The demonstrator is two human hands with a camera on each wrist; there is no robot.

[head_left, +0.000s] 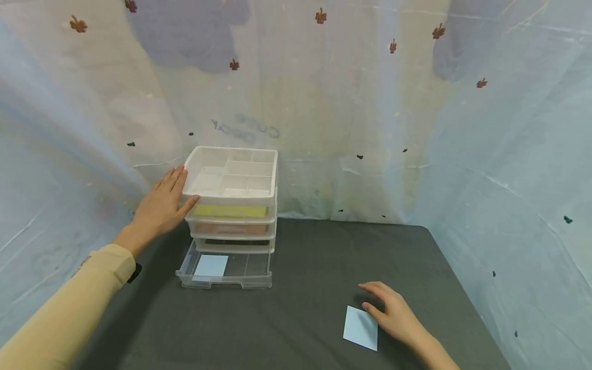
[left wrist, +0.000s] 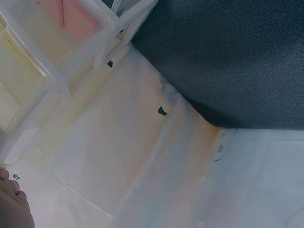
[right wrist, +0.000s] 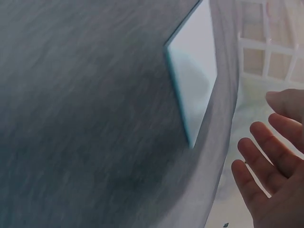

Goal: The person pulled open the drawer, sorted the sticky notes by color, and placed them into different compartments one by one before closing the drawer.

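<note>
A white drawer unit [head_left: 226, 199] with a compartmented tray top stands at the back left of the dark table. My left hand [head_left: 159, 208] lies against its left side, fingers straight, thumb over the front corner. The clear bottom drawer [head_left: 225, 281] is pulled out, with a light blue square [head_left: 211, 266] inside. Toward the front right, my right hand [head_left: 393, 313] hovers by a light blue square paper pad [head_left: 359, 329], its fingers loosely bent and holding nothing. In the right wrist view, the pad [right wrist: 194, 71] is apart from the fingertips. Only part of my left hand [left wrist: 14, 204] shows in the left wrist view.
The unit's upper drawers are closed; yellow contents [head_left: 229, 211] and pinkish contents [head_left: 231, 228] show through two fronts. A pale patterned curtain [head_left: 324, 113] hangs behind and along both sides of the dark tabletop [head_left: 314, 267].
</note>
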